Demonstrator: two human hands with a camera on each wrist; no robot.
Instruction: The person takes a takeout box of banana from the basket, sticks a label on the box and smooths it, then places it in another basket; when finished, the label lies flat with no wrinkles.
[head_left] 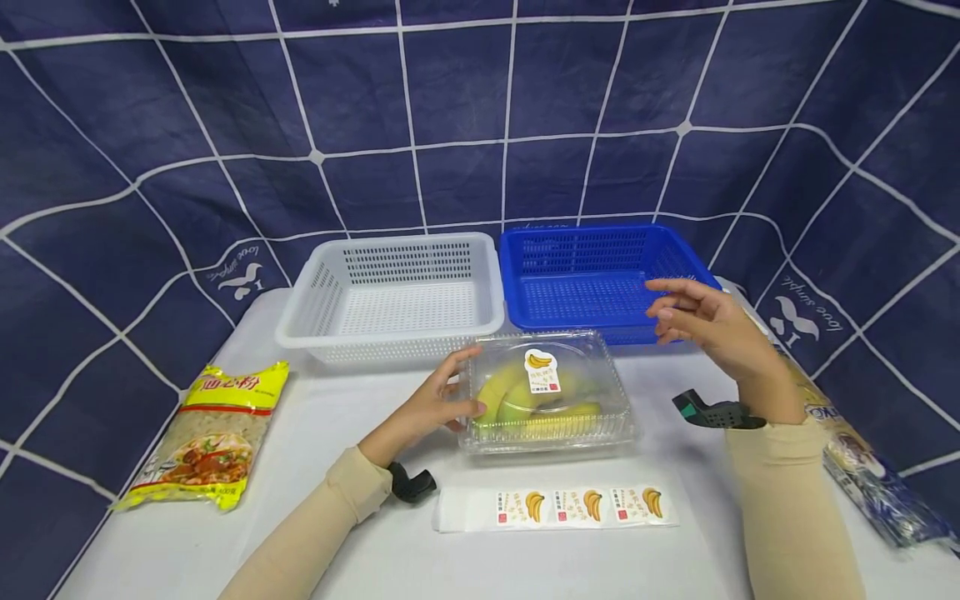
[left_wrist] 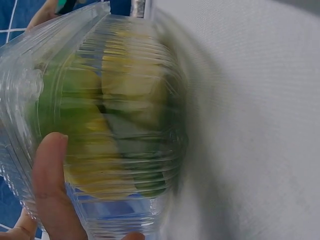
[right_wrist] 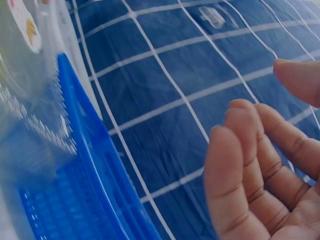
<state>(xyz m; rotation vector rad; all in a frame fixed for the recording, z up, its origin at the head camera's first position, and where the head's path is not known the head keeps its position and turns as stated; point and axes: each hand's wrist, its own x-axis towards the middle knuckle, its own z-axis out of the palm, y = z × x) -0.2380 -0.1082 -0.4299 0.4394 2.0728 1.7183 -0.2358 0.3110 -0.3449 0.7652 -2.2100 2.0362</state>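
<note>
A clear plastic clamshell box (head_left: pixel 577 383) with yellow-green bananas (head_left: pixel 517 400) inside sits in the middle of the white table, a banana sticker (head_left: pixel 542 372) on its lid. My left hand (head_left: pixel 431 408) holds the box by its left side, thumb toward the front and fingers spread farther back. In the left wrist view a finger (left_wrist: pixel 52 185) presses against the ribbed wall of the box. My right hand (head_left: pixel 705 321) is raised to the right of the box, over the near right corner of the blue basket (head_left: pixel 600 325). Its fingers are loosely bent around nothing.
A strip of banana stickers (head_left: pixel 562 510) lies in front of the box. Behind it stands a white basket (head_left: pixel 390 342), beside the blue one. A yellow food packet (head_left: pixel 213 433) is at left, another packet (head_left: pixel 862 467) at right. Dark blue checked cloth (head_left: pixel 465 100) hangs behind.
</note>
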